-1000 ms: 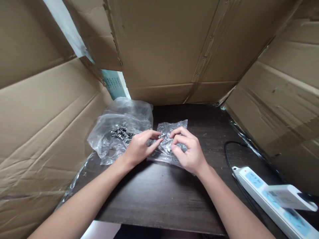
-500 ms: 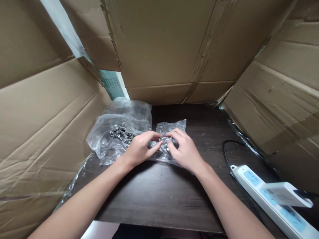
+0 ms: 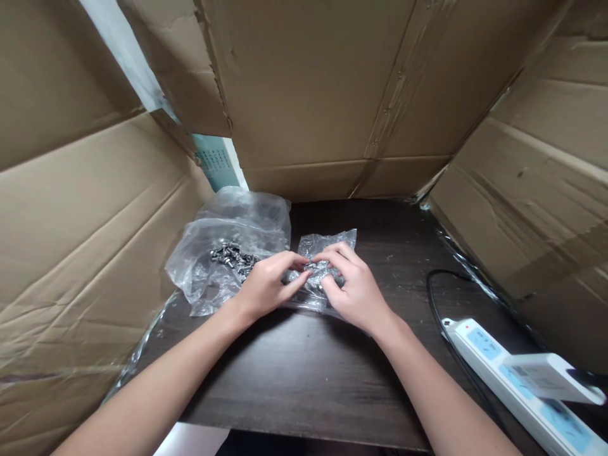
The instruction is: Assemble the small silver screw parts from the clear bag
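Observation:
Over the middle of the dark table, my left hand (image 3: 272, 278) pinches a small metal bolt (image 3: 309, 266) between thumb and fingertips. My right hand (image 3: 350, 282) is beside it, its bent forefinger at the bolt's right end and its thumb lower and apart from the fingers. Whether that forefinger presses on the bolt I cannot tell. Under both hands lies a clear plastic bag (image 3: 327, 240) with small shiny metal pieces in it. Left of my left hand, a heap of loose metal bolts (image 3: 230, 254) rests on a larger clear plastic bag (image 3: 185, 269).
Cardboard walls (image 3: 327, 95) enclose the dark wooden table (image 3: 304, 367) at the back and both sides. A white power strip (image 3: 515, 380) with a plugged-in white adapter (image 3: 546, 377) lies at the right. A black cable (image 3: 430, 291) curves beside it.
My right thumb has shifted slightly right, away from the bolt, and the gap to its forefinger is wider. My left hand still pinches the bolt in about the same place.

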Available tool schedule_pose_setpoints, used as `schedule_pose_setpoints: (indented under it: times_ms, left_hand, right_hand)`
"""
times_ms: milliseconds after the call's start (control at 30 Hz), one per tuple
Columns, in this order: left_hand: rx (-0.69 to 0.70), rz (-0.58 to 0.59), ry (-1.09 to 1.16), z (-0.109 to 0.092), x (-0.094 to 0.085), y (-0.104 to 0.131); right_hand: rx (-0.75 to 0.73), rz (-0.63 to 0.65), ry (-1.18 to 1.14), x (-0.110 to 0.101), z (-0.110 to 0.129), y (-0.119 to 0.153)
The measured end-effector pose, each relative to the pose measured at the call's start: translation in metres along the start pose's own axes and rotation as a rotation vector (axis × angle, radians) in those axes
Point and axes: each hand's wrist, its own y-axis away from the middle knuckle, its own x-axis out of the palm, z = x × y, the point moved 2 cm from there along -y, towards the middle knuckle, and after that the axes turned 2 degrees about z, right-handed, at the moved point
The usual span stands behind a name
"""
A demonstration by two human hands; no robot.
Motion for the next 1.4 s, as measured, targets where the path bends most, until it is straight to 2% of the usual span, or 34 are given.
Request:
schedule_pose_setpoints:
  times_ms: [467, 667, 1033, 1267, 1400]
  left_hand:
    - [0.058, 0.031, 0.007, -0.0029, 0.0000, 0.0009]
    - [0.063, -0.003, 0.000, -0.0050, -0.0019, 0.0002]
    - [0.035, 0.044, -0.020, -0.0040, -0.0017, 0.0010]
    - [-0.026, -0.002, -0.041, -0.0074, -0.0054, -0.0018]
    - [-0.027, 0.013, -0.069, -0.0045, -0.0038, -0.0017]
  right_hand:
    - [0.116, 0.188, 0.020, 0.0029, -0.0014, 0.0004]
    - [0.145, 0.164, 0.016, 0.0011, -0.0026, -0.0008]
    - [0.098, 0.133, 0.024, 0.0030, -0.0009, -0.0003]
    - [0.146, 0.043, 0.057, -0.0018, -0.0025, -0.0024]
    - [0.165, 0.046, 0.085, -0.0016, -0.0042, -0.0029]
